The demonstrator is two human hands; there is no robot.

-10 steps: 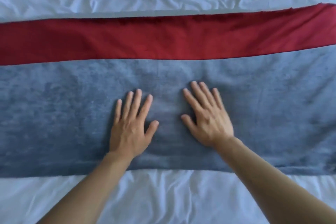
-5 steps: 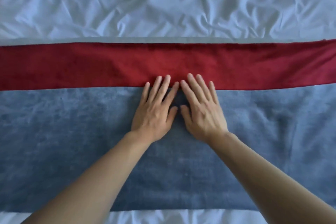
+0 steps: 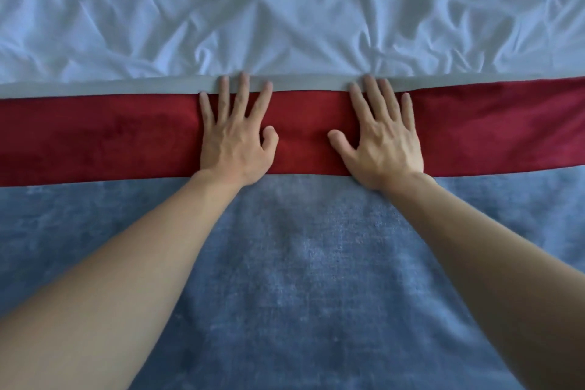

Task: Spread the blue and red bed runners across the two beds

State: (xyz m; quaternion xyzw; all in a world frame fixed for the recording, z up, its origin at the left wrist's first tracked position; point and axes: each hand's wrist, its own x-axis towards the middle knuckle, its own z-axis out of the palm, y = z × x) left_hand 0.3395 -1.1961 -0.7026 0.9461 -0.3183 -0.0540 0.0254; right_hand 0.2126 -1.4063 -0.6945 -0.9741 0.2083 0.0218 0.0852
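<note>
The red bed runner (image 3: 95, 139) lies as a flat band across the whole width of the bed. Below it, nearer to me, the wide blue bed runner (image 3: 300, 279) covers the bed from edge to edge. My left hand (image 3: 235, 136) lies flat on the red runner with fingers spread, the fingertips reaching past its far edge onto a pale strip (image 3: 110, 89). My right hand (image 3: 384, 139) presses flat on the red runner to the right, fingers straight and also reaching the far edge. Both forearms cross over the blue runner.
Beyond the runners the white wrinkled bed sheet (image 3: 285, 9) fills the upper part of the view. Only bedding is in sight; no bed edge or floor shows.
Both hands have slid forward from the blue runner onto the red one and moved apart sideways. The view has moved closer, so the runners sit lower in the frame.
</note>
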